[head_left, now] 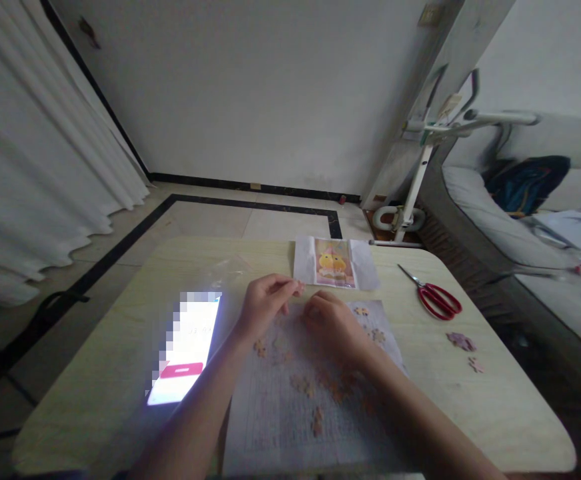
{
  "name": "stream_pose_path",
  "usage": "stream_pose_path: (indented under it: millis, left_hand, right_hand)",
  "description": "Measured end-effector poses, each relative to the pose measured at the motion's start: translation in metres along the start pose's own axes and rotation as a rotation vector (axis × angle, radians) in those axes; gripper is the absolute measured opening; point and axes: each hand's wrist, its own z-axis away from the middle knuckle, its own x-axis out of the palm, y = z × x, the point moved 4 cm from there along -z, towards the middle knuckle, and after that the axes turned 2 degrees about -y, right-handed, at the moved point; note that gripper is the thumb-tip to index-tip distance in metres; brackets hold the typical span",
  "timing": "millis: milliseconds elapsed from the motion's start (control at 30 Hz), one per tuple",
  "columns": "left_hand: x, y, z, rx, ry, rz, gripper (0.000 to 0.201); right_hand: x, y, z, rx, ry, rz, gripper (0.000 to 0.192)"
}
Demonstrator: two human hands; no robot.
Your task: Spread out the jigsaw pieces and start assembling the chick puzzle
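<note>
Puzzle pieces (315,390) lie scattered on a printed sheet (270,427) mid-surface. Our left hand (265,300) seems to pinch one piece; our right hand (333,320) rests curled, grip unclear. Picture card (333,263), scissors (433,297), phone (185,350) nearby.

Bare counter (135,373) lies open beyond the lit phone (186,350) on my left. On my right, scissors (433,295) and loose puzzle pieces (461,342) block the way; the picture card (335,263) sits just ahead.
</note>
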Motion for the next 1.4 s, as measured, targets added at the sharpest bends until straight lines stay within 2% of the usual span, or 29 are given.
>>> stream_pose_path:
  millis: [233,567,767,967,1067,1400]
  left_hand:
    - [0.002,-0.005,-0.003,-0.006,0.022,0.018,0.017]
    - [0.013,-0.025,-0.008,0.034,0.011,0.036,0.021]
    - [0.017,-0.033,-0.009,0.053,0.025,0.001,0.026]
    - [0.018,-0.031,-0.006,0.060,0.057,-0.002,0.030]
    - [0.019,-0.029,-0.005,0.041,0.069,0.027,0.031]
    - [0.022,-0.033,-0.004,-0.009,0.013,0.072,0.026]
  right_hand:
    - [-0.007,0.016,0.003,0.080,0.127,-0.225,0.027]
    - [-0.015,0.017,0.011,0.204,0.114,-0.415,0.004]
    - [-0.020,0.014,0.009,0.253,0.156,-0.476,0.007]
    - [-0.018,0.022,0.009,0.277,0.231,-0.622,0.002]
    - [-0.015,0.026,0.009,0.317,0.233,-0.679,0.011]
    - [-0.015,0.028,0.010,0.479,0.228,-0.916,0.020]
